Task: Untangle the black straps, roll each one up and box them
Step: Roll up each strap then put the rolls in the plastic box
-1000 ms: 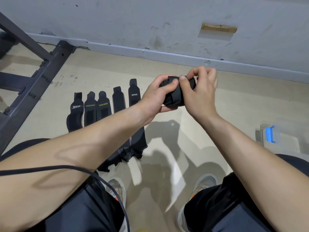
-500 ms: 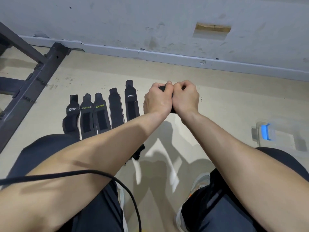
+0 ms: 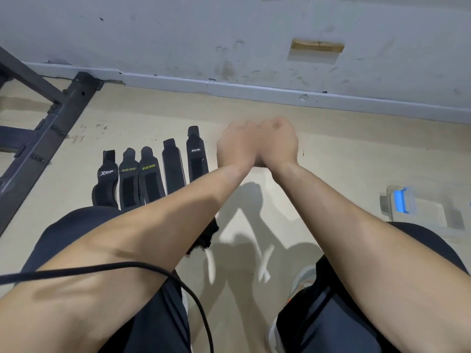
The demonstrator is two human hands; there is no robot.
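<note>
My left hand (image 3: 235, 145) and my right hand (image 3: 279, 142) are pressed side by side low over the floor, knuckles up and fingers curled under. The rolled black strap they held a moment ago is hidden beneath them. Several flat black straps (image 3: 173, 169) lie in a neat row on the beige floor just left of my left hand; one reads XTEP (image 3: 107, 174) and two read XUEYING (image 3: 128, 179). A clear plastic box (image 3: 430, 215) with a blue latch sits on the floor at the right, well apart from both hands.
A dark metal frame (image 3: 51, 128) slants across the left side. The grey wall and skirting (image 3: 254, 87) run behind the hands. A black cable (image 3: 127, 266) crosses my left forearm. My knees and shoes fill the bottom of the view.
Both hands went from chest height down and forward toward the floor, turning knuckles up. The rolled strap, visible between them before, is now covered by the fists.
</note>
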